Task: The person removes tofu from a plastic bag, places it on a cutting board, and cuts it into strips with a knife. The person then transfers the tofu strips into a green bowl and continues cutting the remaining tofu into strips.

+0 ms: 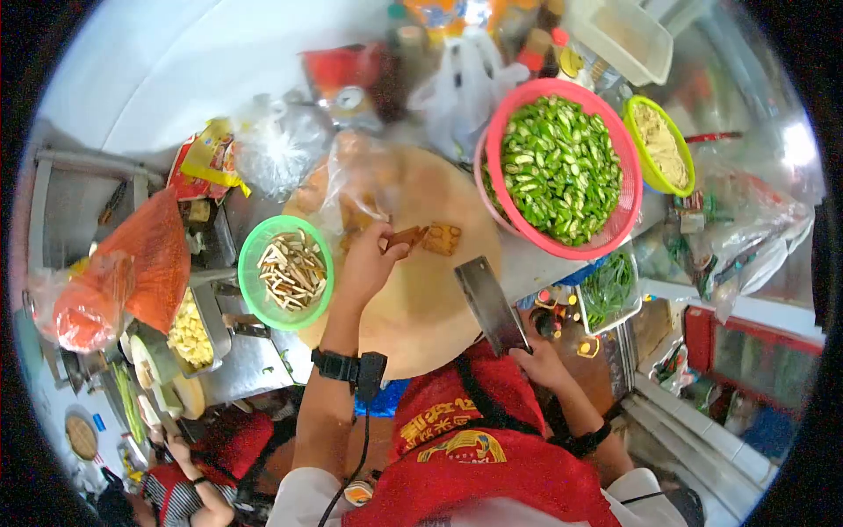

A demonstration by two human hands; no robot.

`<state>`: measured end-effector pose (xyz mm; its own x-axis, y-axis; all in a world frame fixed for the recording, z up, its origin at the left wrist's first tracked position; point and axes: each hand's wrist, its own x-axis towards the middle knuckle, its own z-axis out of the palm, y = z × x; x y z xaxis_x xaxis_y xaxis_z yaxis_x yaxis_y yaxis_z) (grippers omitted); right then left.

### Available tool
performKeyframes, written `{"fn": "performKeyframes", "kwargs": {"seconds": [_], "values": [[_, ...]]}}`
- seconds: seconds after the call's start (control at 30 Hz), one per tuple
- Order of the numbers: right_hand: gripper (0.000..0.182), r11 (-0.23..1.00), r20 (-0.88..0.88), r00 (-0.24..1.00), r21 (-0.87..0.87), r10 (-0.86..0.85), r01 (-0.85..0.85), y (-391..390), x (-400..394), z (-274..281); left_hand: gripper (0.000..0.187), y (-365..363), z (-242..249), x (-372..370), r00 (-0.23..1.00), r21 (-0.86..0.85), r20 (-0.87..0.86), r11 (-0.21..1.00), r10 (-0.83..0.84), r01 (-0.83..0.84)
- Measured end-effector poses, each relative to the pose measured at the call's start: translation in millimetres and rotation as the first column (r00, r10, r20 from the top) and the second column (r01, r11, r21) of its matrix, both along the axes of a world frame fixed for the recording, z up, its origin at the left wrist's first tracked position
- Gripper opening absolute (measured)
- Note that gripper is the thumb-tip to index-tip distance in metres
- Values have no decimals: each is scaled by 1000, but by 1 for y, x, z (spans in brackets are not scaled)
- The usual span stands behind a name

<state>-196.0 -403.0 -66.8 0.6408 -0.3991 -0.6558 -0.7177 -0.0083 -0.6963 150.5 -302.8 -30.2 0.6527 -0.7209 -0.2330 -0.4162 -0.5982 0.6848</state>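
Note:
My left hand (373,256) is over the round wooden chopping board (413,316), its fingers closed on a flat brown piece of dried tofu (406,237). Another patterned brown piece (442,239) lies on the board just to the right of it. At the board's right edge, my right hand (540,362) grips the handle of a cleaver (492,306), whose broad blade points up and left. More brown pieces (351,215) lie under a clear plastic bag (351,180) at the back of the board, partly hidden. A green basket (243,263) of pale strips with brown edges stands left of my left hand.
A pink basket (634,189) of sliced green peppers stands at back right, beside a yellow-green basket (689,162) of something pale. A tray (211,316) of pale yellow cubes and an orange mesh bag (158,263) are left. A co-worker's arm (198,479) shows lower left.

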Motion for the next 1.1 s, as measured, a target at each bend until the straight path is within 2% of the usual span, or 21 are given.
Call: {"fn": "performKeyframes", "kwargs": {"seconds": [0.07,0.1,0.13,0.2,0.23,0.27,0.33,0.37,0.43,0.47,0.5,0.53,0.57,0.6,0.63,0.7,0.73,0.8,0.83,0.9,1.1], "values": [[22,1000,3,1000,-15,-21,21,0,-1,2,28,14,-12,-8,991,-98,52,988,127,-121],[21,997,39,997,-5,-72,72,1,1,5,30,17,-14,-14,939,-214,-213,925,270,-314],[21,999,42,999,-24,-20,21,-3,0,4,33,21,-17,-16,810,-286,-473,809,347,-514],[21,975,44,991,-193,123,-112,-8,-10,-11,35,35,-23,-24,774,-286,-524,782,356,-553],[20,943,158,977,-322,146,-89,-7,-17,-28,34,43,-26,-31,693,-252,-636,759,338,-601],[20,936,154,970,-327,187,-129,-12,-17,-33,34,52,-28,-39,598,-207,-739,741,310,-639],[19,954,54,981,-250,184,-165,-10,-3,-16,32,75,-34,-49,535,-145,-767,716,355,-683],[17,973,121,972,-143,199,-181,-13,13,4,31,91,-41,-53,524,-106,-770,738,363,-667],[17,965,78,967,-122,242,-232,-13,39,15,31,113,-62,-64,488,-39,-779,746,394,-664],[18,959,51,963,-114,265,-258,-10,49,18,31,123,-78,-70,743,-171,-515,798,428,-578],[18,955,40,957,-98,286,-281,-7,63,24,31,133,-88,-74,896,-256,-173,860,408,-441],[24,926,-40,930,-90,366,-368,-5,80,30,31,135,-80,-77,887,-245,-178,854,426,-459],[38,891,-116,892,-83,437,-447,-2,93,33,31,133,-72,-80,800,-190,-344,797,492,-573],[38,886,-119,887,-81,445,-456,3,102,32,32,129,-64,-81,682,-121,-496,736,537,-667],[41,877,-100,879,-81,466,-474,7,110,32,32,124,-63,-83,677,-120,-499,730,541,-672],[43,865,-85,869,-82,488,-494,13,118,31,34,118,-63,-88,490,-150,-693,559,529,-816],[44,875,-61,877,-68,476,-479,16,120,30,34,118,-64,-88,484,-147,-695,554,531,-819],[46,882,-41,884,-53,466,-468,21,120,28,38,116,-67,-82,820,-114,-180,817,543,-565],[35,895,17,898,-97,440,-436,23,119,26,38,116,-72,-83,817,-114,-184,814,546,-569],[27,906,76,908,-137,413,-400,24,117,20,46,115,-76,-83,860,8,252,888,443,-460],[25,905,86,907,-155,412,-397,22,115,20,56,116,-61,-83,891,110,389,949,233,-296]]}}
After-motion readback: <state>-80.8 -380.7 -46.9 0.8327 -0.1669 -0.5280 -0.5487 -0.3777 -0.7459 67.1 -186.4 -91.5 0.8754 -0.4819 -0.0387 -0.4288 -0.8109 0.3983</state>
